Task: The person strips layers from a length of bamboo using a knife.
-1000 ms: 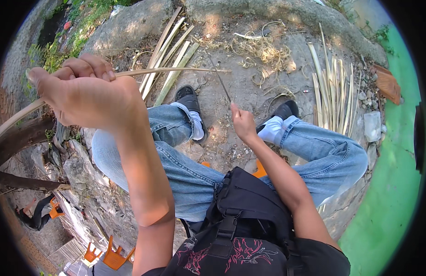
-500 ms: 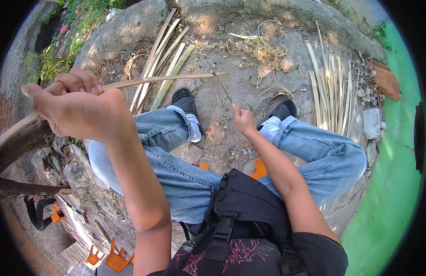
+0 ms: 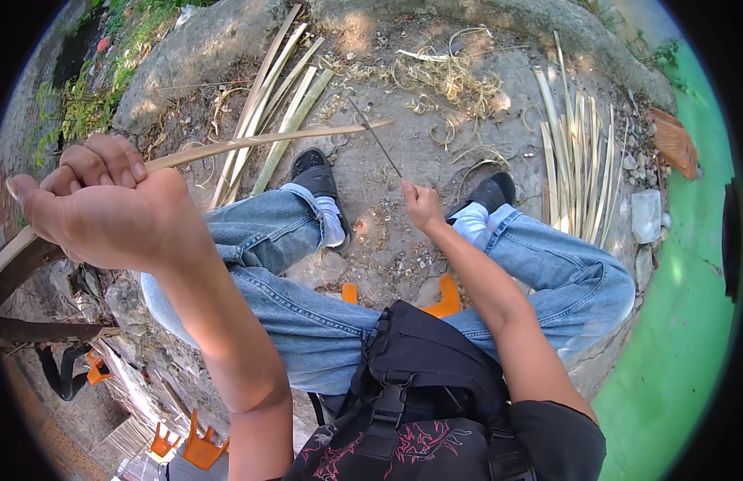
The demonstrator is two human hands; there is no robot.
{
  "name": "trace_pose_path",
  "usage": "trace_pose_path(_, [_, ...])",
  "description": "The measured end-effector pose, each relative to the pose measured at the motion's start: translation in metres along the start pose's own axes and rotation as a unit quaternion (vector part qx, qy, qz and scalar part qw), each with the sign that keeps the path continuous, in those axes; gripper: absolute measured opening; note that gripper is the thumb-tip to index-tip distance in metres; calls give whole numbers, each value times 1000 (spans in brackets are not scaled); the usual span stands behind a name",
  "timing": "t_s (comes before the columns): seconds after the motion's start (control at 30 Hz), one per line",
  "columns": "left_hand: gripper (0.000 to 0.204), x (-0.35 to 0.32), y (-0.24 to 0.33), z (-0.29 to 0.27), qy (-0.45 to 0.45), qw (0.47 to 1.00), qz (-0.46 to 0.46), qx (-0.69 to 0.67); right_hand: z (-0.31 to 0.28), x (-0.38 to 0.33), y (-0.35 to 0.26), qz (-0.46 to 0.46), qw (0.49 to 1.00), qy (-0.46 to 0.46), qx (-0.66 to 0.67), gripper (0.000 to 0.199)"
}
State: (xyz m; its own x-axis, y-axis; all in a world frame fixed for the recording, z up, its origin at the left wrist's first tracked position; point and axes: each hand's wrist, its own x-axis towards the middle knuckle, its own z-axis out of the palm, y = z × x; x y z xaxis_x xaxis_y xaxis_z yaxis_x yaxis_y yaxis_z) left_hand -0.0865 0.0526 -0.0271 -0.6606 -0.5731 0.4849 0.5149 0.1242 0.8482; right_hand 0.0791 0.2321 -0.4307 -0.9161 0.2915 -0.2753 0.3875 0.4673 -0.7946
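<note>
A long, pale strip that looks like split bamboo (image 3: 267, 138) runs from the left edge of view to a tip above my shoes. My left hand (image 3: 107, 204) is closed around it, raised on the left above my knee. Between my knees, my right hand (image 3: 423, 207) grips a thin, dark-bladed knife (image 3: 381, 146); its handle is hidden in my fingers. The blade slants up to the left and crosses the strip near its tip. Whether the edge presses into the strip, I cannot tell.
Loose strips (image 3: 263, 104) lie beyond my left shoe, and another bundle (image 3: 580, 160) lies at right. Curly shavings (image 3: 452, 84) are heaped ahead, before a stone kerb (image 3: 203, 68). Broken orange-brown tile (image 3: 674, 143) rests by the green ground (image 3: 684, 321). Orange chairs (image 3: 203, 445) stand lower left.
My left hand has shifted left and slightly lower, still gripping the strip. The knife blade has tilted a little further left across the strip, while my right hand has barely moved.
</note>
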Motion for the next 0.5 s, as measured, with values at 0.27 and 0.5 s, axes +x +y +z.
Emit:
trace_pose_path(0.27, [52, 8, -2, -2, -1, 1000, -6, 9, -3, -2, 22, 85, 995, 32, -53, 71])
trace_pose_path(0.5, [67, 9, -7, -6, -42, 997, -19, -57, -22, 20, -13, 125, 992, 12, -16, 72])
